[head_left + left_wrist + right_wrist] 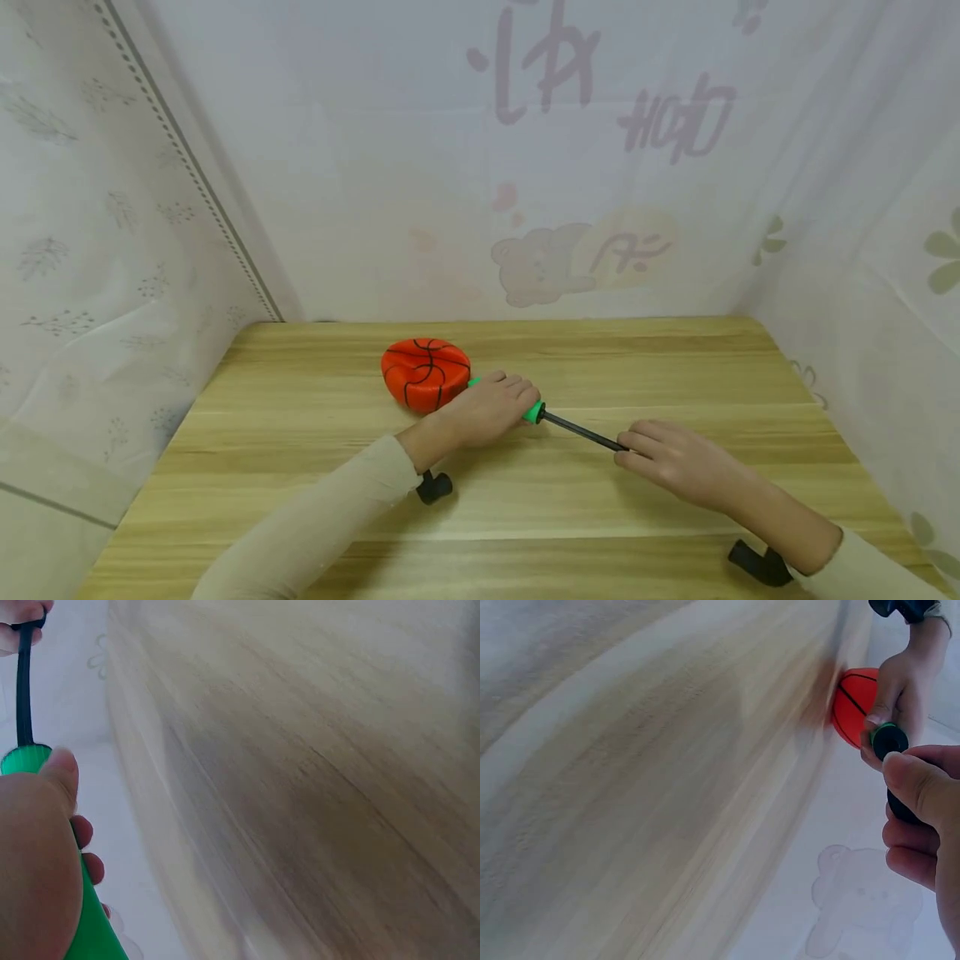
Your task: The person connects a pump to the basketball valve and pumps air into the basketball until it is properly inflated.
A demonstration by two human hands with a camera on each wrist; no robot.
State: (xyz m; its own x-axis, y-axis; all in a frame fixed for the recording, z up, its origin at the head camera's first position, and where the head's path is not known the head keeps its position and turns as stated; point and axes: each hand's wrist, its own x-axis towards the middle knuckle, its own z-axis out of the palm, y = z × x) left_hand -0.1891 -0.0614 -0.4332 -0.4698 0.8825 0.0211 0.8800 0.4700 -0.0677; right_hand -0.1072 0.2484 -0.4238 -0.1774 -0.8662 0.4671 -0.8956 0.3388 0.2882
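A red toy basketball [424,377] with black lines, its top caved in, sits on the table left of the hands. My left hand [486,410] grips the green barrel of a hand ball pump [94,930], its thumb near the barrel's black-rod end. The black rod [579,429] is drawn out toward the right. At its far end my right hand [678,462] grips the pump's black handle [902,808]. The barrel's other end is beside the ball; whether it is joined to the ball, I cannot tell.
The light wooden table [300,467] reaches back to a printed white cloth [375,167]. More cloth hangs at the left and right sides. A black wrist mount [435,487] is under the left wrist, another [757,562] under the right.
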